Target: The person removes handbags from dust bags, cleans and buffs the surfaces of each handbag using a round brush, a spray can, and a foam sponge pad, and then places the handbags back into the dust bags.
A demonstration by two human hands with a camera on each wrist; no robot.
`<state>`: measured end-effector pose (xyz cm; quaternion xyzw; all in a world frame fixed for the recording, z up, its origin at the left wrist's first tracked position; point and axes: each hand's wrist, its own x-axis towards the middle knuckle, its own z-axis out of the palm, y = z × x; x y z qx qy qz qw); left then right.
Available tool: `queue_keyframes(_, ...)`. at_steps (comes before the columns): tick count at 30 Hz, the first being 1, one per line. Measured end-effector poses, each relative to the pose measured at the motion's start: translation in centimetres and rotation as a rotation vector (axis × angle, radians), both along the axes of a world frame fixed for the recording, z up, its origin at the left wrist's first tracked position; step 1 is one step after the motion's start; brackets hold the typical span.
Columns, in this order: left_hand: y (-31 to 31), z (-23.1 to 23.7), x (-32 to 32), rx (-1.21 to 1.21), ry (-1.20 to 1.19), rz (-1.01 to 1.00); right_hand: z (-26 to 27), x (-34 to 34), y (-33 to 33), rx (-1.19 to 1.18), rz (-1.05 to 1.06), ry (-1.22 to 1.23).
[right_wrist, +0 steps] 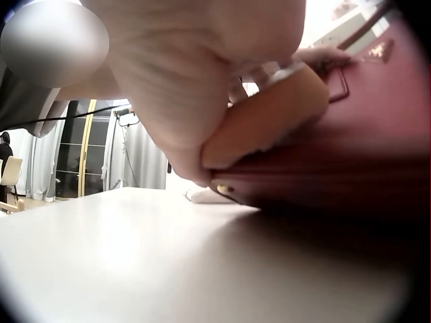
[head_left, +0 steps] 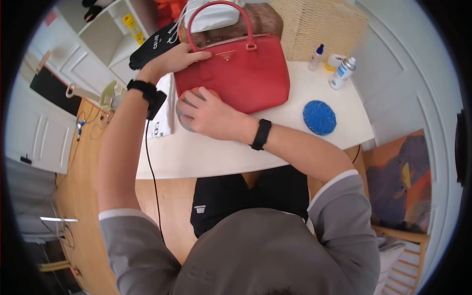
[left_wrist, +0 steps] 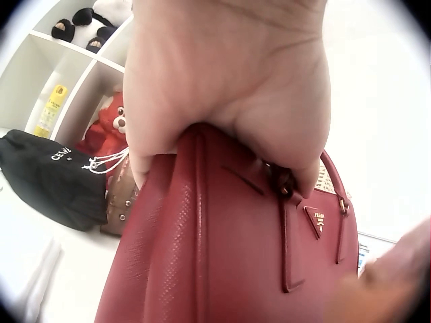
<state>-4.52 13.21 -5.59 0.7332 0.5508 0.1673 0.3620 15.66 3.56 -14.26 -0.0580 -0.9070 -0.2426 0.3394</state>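
A red handbag (head_left: 260, 73) with gold lettering stands tilted on the white table, its round handle upright. My left hand (head_left: 172, 61) grips the bag's top left corner, thumb on the front face and fingers over the far side. In the left wrist view the bag's pleated end (left_wrist: 161, 242) hangs below the palm. Low on the bag's front left, my right hand (head_left: 216, 115) holds a round pad (head_left: 184, 124) with a greyish top and an orange-brown side. The right wrist view shows that thick side (right_wrist: 269, 121) against the red leather.
A blue round disc (head_left: 319, 118) lies right on the table (head_left: 246, 157). Behind it stand a spray can (head_left: 342, 73) and a small blue-capped bottle (head_left: 316, 58). A brown bag (head_left: 268, 19), a black dust bag (head_left: 152, 46) and a wicker basket (head_left: 319, 29) are at the back. White folded cloth (head_left: 164, 113) lies left.
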Motion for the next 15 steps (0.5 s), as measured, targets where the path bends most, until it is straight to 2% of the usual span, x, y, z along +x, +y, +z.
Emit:
queue_keyframes(3, -2.1, 1.1, 1.2, 0.036, -0.036, 0.076, -0.9, 0.8, 0.3, -0.107, 0.001, -0.023)
queue_keyframes(6, -0.6, -0.3, 0.0, 0.035, -0.068, 0.069, -1.1, 3.7, 0.6, -0.114, -0.081, -0.071)
queue_keyframes(15, 1.0, -1.1, -0.4, 0.001, -0.099, 0.139, 1.3, 18.0, 3.1, -0.187, -0.38, -0.173)
